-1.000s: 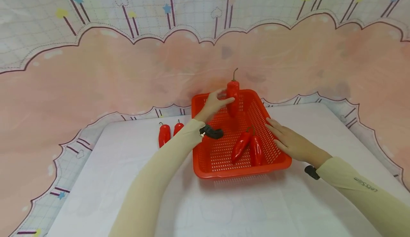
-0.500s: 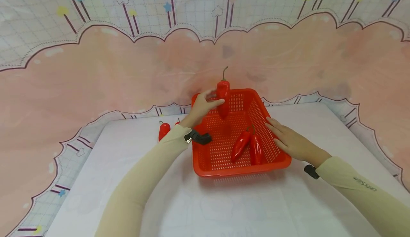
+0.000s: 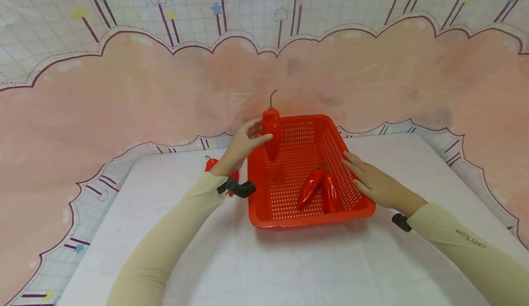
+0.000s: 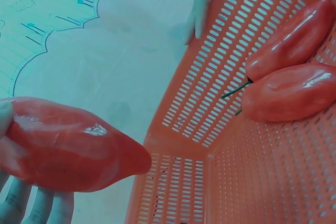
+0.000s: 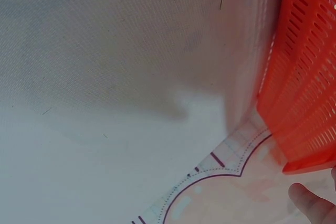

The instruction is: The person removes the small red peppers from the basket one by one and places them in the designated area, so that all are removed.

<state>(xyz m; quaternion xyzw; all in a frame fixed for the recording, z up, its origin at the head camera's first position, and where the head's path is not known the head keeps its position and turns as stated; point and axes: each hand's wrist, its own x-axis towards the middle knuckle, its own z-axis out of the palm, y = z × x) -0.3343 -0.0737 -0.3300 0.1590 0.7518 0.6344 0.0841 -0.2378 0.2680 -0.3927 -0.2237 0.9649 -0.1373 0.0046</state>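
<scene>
From my end I see the left hand [image 3: 241, 147] curled round a red pepper [image 3: 271, 133], stem up, by the far-left corner of the red basket [image 3: 310, 222]. The right hand [image 3: 376, 184] rests straight-fingered along the basket's right edge. Two peppers [image 3: 311, 189] lie inside toward its near-right corner; others [image 3: 211, 163], partly behind the left arm [image 3: 165, 246], lie near the table [image 3: 289, 269]'s far edge. I read "Lets" on the right sleeve [image 3: 438, 228]; the rest is unclear.

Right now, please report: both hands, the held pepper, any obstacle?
Left hand grips red pepper, stem up. Right hand at basket, right side. Two peppers inside. No obstacle visible.
</scene>
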